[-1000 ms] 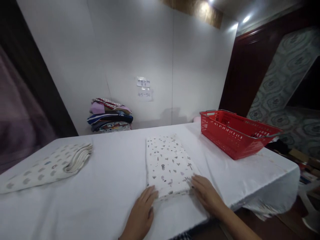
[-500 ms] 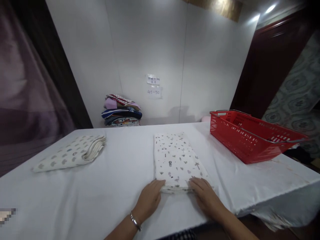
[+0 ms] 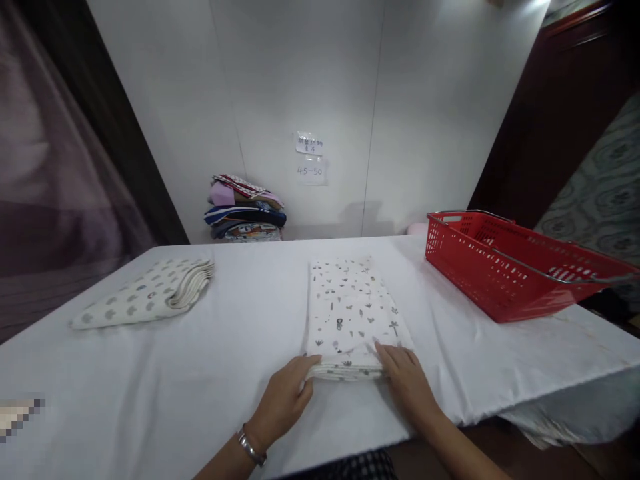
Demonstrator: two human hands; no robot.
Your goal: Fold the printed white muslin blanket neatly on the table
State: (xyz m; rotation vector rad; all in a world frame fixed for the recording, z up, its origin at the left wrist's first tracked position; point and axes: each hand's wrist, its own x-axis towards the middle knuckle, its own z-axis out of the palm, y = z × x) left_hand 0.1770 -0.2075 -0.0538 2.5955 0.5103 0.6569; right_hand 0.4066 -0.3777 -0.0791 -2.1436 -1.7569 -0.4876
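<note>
A folded white cloth (image 3: 353, 310) with small plant and animal prints lies lengthwise in front of me, its layered near edge facing me. My left hand (image 3: 286, 400) wears a silver bracelet and grips the near left corner, fingers at the edge and thumb lower down. At the near right corner, my right hand (image 3: 406, 379) holds the same cloth with its fingers over the top; its thumb is hidden. Between the two hands the stacked layers bulge up a little.
Another folded cloth (image 3: 145, 293) with grey prints rests on the left of the white-covered table (image 3: 240, 313). A red plastic basket (image 3: 500, 273) with metal handles stands at the right. Behind the table's far edge is a stack of folded fabrics (image 3: 245, 210), near paper signs (image 3: 311, 160) on the wall.
Both hands have shifted slightly left with the cloth's near edge, which now sits a bit higher and shows its layers more. The camera view has tilted down slightly.
</note>
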